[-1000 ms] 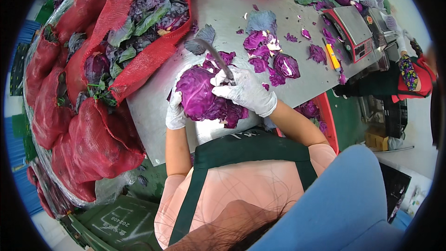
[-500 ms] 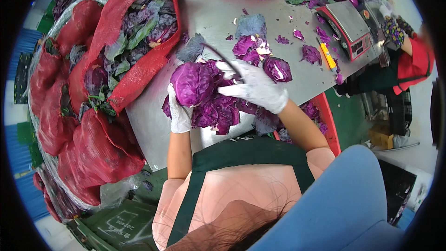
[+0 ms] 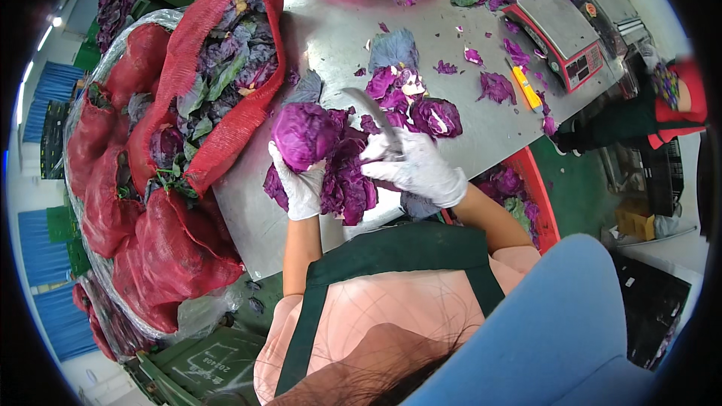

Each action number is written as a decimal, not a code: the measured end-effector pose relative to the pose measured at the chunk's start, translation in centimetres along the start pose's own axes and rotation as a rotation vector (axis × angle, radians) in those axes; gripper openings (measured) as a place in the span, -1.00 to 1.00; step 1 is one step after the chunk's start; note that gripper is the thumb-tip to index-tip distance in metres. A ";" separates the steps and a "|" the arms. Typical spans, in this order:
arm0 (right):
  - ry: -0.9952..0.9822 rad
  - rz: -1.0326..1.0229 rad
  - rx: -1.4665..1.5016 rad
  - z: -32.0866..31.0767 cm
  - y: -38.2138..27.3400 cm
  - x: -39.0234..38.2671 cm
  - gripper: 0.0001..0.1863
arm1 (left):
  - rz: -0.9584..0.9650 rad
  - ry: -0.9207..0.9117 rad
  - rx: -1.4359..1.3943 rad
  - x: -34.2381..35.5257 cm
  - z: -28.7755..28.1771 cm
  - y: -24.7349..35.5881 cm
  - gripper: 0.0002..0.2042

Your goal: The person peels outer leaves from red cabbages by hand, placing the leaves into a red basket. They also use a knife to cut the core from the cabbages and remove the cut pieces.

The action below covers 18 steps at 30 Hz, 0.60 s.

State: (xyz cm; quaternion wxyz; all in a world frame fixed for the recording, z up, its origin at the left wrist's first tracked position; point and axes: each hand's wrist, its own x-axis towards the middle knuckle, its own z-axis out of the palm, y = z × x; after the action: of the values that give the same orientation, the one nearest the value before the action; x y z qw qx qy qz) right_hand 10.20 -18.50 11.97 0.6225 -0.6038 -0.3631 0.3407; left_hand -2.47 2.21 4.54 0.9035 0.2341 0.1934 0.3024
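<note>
A round red cabbage point(image 3: 304, 134) rests in my gloved left hand point(image 3: 302, 192), which cups it from below and the left. My gloved right hand point(image 3: 423, 171) is closed around a knife with a curved blade point(image 3: 374, 114); its handle is mostly hidden by the fingers. The blade points up and left, apart from the cabbage. Loose purple leaves point(image 3: 350, 180) lie on the metal table point(image 3: 323, 22) between and below my hands. Just beyond the knife are more trimmings and a cut cabbage piece point(image 3: 436, 118).
A red mesh sack point(image 3: 239, 68) of cabbages lies open at the left, beside several full sacks point(image 3: 169, 248). A yellow box cutter point(image 3: 526, 90) and a red scale point(image 3: 560, 41) are at the right. Below the table edge sits a red crate point(image 3: 538, 195). Another person point(image 3: 681, 101) stands far right.
The knife and my right hand have drawn back from the cabbage, slightly right and toward me. The cabbage has shifted a little left in my left hand.
</note>
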 end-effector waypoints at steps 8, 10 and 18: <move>0.120 -0.183 -0.303 -3.5 0.5 2.4 -0.29 | -0.388 -0.099 -0.601 0.6 -0.4 -1.0 -0.30; 0.043 -0.200 -0.080 -2.6 1.0 3.4 -0.18 | -0.713 -0.108 -1.413 1.0 -0.8 -1.7 -0.25; 0.156 0.219 0.883 -9.6 11.6 4.9 -0.54 | -0.557 -0.390 0.310 2.2 7.1 -5.7 -0.26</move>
State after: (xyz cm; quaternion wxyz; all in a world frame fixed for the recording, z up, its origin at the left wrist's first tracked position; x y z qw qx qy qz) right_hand 21.15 -18.66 0.53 0.8059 -0.3395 -0.0692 0.4800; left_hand 5.26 -2.55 6.75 0.9250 0.3595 0.1174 -0.0382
